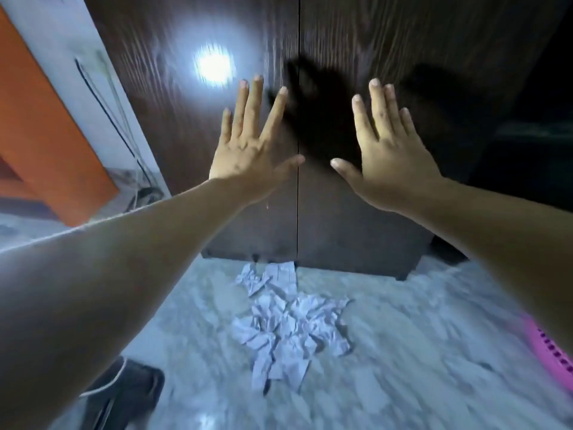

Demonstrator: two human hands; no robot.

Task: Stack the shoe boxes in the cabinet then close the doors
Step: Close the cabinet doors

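- Your left hand, frame center: fingers spread, before the left door.
- Your right hand: fingers spread, before the right door.
- Doors meet at center.

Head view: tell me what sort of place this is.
Probably a room in a home: a tall dark wood-grain cabinet with two doors, a pale marble-like floor strewn with crumpled paper, and an orange panel at left.

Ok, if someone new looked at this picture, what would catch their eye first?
Two spread hands, the left hand and right hand, raised flat before the dark wooden cabinet doors, one each side of the centre seam. Next, the bright light glare on the left door, and the crumpled white paper on the floor below.
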